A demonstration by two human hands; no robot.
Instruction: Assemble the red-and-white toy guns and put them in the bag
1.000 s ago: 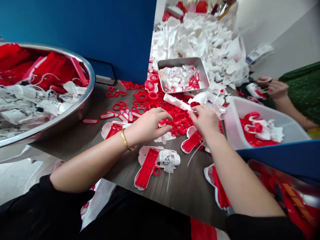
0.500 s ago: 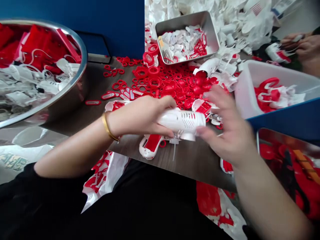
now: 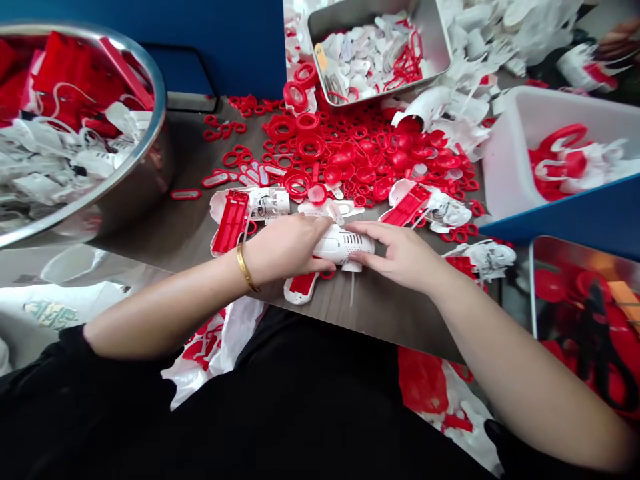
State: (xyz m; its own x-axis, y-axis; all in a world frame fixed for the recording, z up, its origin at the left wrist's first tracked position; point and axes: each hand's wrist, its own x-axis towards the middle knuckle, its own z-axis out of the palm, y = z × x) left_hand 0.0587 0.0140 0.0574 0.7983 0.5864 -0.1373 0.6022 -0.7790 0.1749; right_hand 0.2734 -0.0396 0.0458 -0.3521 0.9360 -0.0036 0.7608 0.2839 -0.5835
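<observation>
A white plastic housing (image 3: pixel 336 245), tube-shaped with slots and small holes, lies between my hands just above the table. My left hand (image 3: pixel 295 247) is wrapped round its left end. At its right end, my right hand (image 3: pixel 395 253) grips the slotted rim between thumb and fingers. Below the housing a white handle with a red inset (image 3: pixel 301 285) sticks out toward me. Left of it rests an opened white and red assembly (image 3: pixel 233 220) with wires; another such assembly (image 3: pixel 407 203) sits behind my right hand. The housing's left part is hidden by my left hand.
Red rings and caps (image 3: pixel 345 157) are heaped behind my hands. A steel basin (image 3: pixel 163 100) of red and white parts stands left. A metal tray (image 3: pixel 445 60) is at the back, a translucent bin (image 3: pixel 505 147) right. Scissors (image 3: pixel 597 340) lie in a tray at far right.
My right hand, apart and blurred before, has moved left and closed on the housing's right end. My left hand with the housing has lowered slightly toward the table.
</observation>
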